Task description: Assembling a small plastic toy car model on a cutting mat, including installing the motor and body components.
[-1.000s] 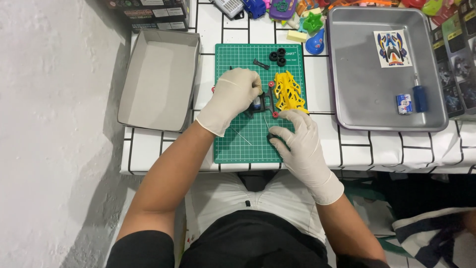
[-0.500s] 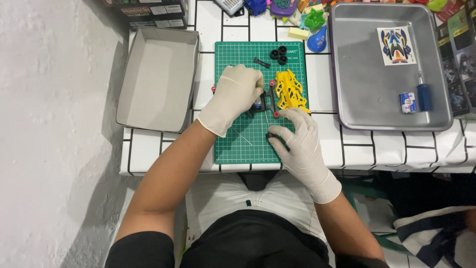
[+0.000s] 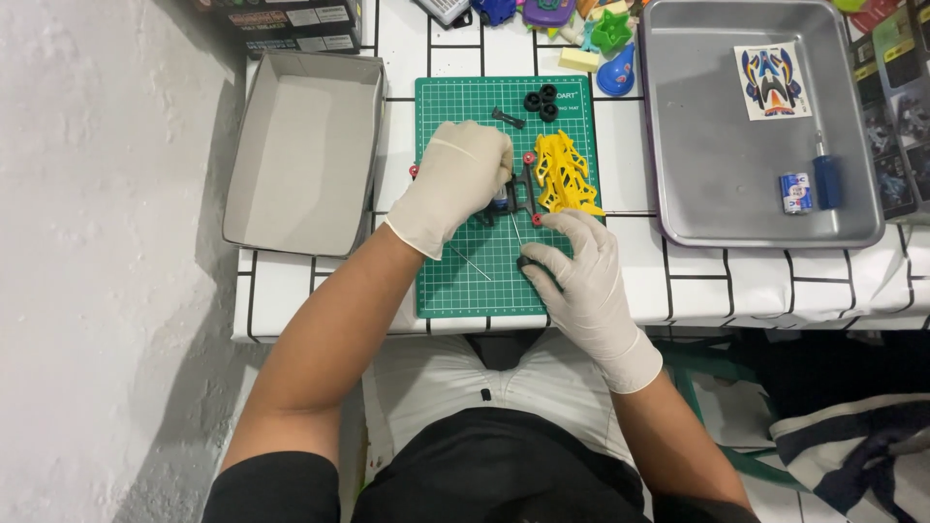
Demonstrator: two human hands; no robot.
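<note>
Both my hands wear white gloves over a green cutting mat (image 3: 465, 281). My left hand (image 3: 460, 179) is curled over the black toy-car chassis (image 3: 511, 199), gripping it and hiding most of it. My right hand (image 3: 572, 266) rests on the mat, fingertips at a small black wheel (image 3: 528, 261) and a red roller beside the chassis. A yellow toy-car body shell (image 3: 567, 174) lies on the mat, to the right of my left hand. Three black tyres (image 3: 542, 99) and a small dark part (image 3: 508, 118) lie at the mat's far edge.
An empty grey box lid (image 3: 305, 155) lies left of the mat. A metal tray (image 3: 717, 194) on the right holds a sticker sheet (image 3: 772, 81), a battery (image 3: 795, 192) and a blue screwdriver (image 3: 826, 174). Colourful toys (image 3: 605, 39) crowd the far edge of the white tiled table.
Both hands stay on the mat with only small finger shifts at the chassis. The view has tilted slightly.
</note>
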